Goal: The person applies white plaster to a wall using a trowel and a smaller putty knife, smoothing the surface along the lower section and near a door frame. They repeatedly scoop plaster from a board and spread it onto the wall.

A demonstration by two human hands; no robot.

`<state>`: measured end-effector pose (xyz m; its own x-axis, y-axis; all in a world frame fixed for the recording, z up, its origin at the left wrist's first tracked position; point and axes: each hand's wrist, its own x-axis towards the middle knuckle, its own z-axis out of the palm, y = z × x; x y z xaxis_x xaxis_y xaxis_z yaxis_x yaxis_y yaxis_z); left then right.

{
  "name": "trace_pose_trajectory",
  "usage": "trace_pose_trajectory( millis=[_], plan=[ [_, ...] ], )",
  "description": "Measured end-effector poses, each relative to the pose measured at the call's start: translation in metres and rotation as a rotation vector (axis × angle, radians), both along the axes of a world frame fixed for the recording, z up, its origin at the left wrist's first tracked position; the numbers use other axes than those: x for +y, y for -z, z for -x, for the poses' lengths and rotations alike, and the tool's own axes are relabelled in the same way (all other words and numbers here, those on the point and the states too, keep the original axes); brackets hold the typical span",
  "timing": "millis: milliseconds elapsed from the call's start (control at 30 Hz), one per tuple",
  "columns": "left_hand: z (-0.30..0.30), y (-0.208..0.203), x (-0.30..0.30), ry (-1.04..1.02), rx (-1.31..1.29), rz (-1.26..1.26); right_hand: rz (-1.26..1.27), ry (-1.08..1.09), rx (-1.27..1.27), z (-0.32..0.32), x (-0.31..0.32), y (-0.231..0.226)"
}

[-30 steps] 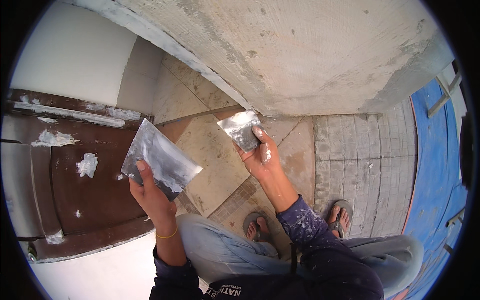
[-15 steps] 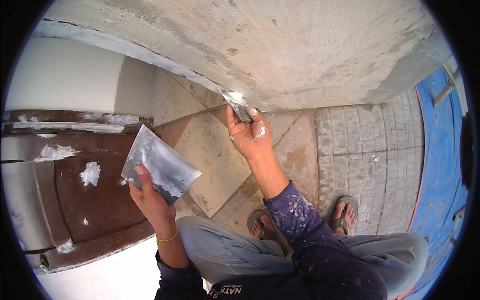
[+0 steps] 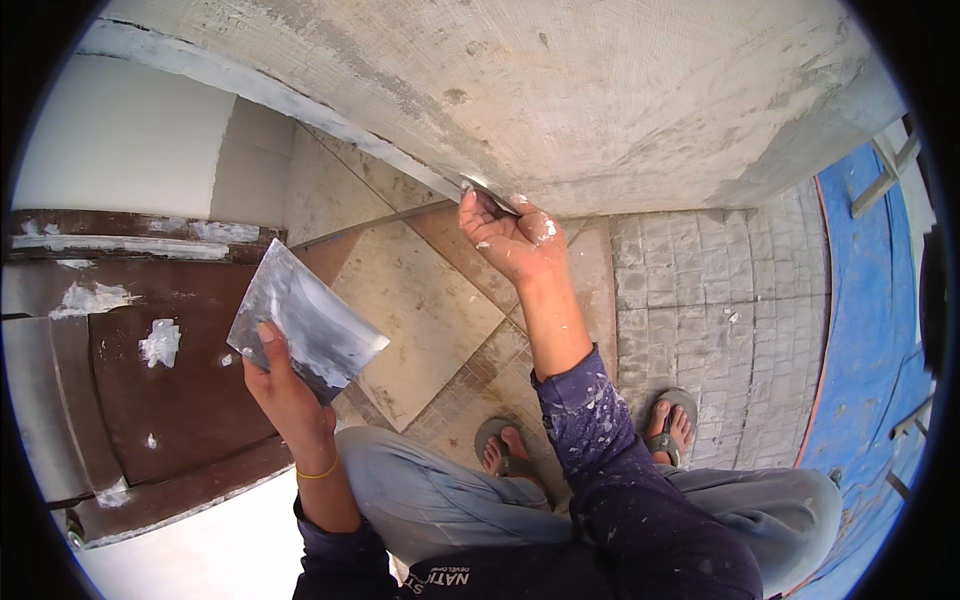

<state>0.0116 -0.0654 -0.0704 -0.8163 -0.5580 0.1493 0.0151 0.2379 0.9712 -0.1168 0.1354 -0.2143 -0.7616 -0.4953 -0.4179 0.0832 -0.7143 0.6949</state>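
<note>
My left hand (image 3: 290,390) is closed on the lower edge of a square, flat plate (image 3: 315,315) smeared with grey-white filler, its thumb on the face. Ahead and to the right, my right hand (image 3: 515,240) grips a thin, dark putty knife (image 3: 490,195). The blade lies nearly edge-on against the bottom corner of the rough plaster wall (image 3: 620,110), and its tip is hard to make out. White filler spots my right fingers and thumb base. A pale coated strip (image 3: 290,105) runs along the wall's edge, up to the blade.
A brown panelled door (image 3: 190,380) with white filler patches stands at the left. Stone tiles (image 3: 420,300) and grey paving (image 3: 720,330) lie below, with my sandalled feet on them. A blue sheet (image 3: 860,320) and metal bars (image 3: 880,190) are at the right.
My right hand has shifted slightly right and turned, so the putty knife now lies flatter to the wall. The plate in my left hand sits slightly farther left in view, as the whole view has shifted.
</note>
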Motion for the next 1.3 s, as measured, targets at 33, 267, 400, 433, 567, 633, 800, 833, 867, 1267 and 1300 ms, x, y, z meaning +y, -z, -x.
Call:
trace_pose_trajectory(
  millis=[33, 267, 400, 433, 567, 633, 800, 833, 867, 1267, 1300],
  plan=[
    [-0.001, 0.0, -0.001, -0.021, -0.01, 0.007, 0.003, 0.007, 0.016, -0.003, 0.01, 0.003],
    [-0.005, -0.007, -0.001, 0.0, -0.049, -0.081, -0.425, 0.248, 0.177, -0.065, 0.072, 0.016],
    [-0.005, -0.014, 0.003, 0.038, -0.115, -0.375, -0.96, 0.225, 0.271, -0.085, 0.082, 0.016],
    [-0.005, -0.015, 0.002, 0.025, -0.134, -0.449, -1.069, 0.211, 0.254, -0.087, 0.085, 0.014],
    [-0.009, -0.02, -0.004, 0.062, -0.11, -0.6, -1.333, 0.242, 0.271, -0.085, 0.103, 0.008],
    [-0.012, -0.024, -0.009, 0.018, -0.103, -0.644, -1.4, 0.297, 0.238, -0.085, 0.113, 0.007],
    [-0.02, -0.031, -0.018, 0.021, -0.068, -0.683, -1.441, 0.265, 0.243, -0.09, 0.114, 0.005],
    [-0.021, -0.03, -0.02, 0.025, -0.088, -0.699, -1.461, 0.266, 0.31, -0.092, 0.108, 0.003],
    [-0.022, -0.028, -0.023, 0.073, -0.091, -0.722, -1.48, 0.269, 0.365, -0.094, 0.1, 0.001],
    [-0.013, 0.048, -0.077, 0.412, -0.632, -1.016, -2.263, 0.419, 1.763, -0.129, -0.047, -0.022],
    [-0.015, 0.054, -0.078, 0.458, -0.638, -1.087, -2.277, 0.393, 1.814, -0.133, -0.054, -0.023]
  ],
)
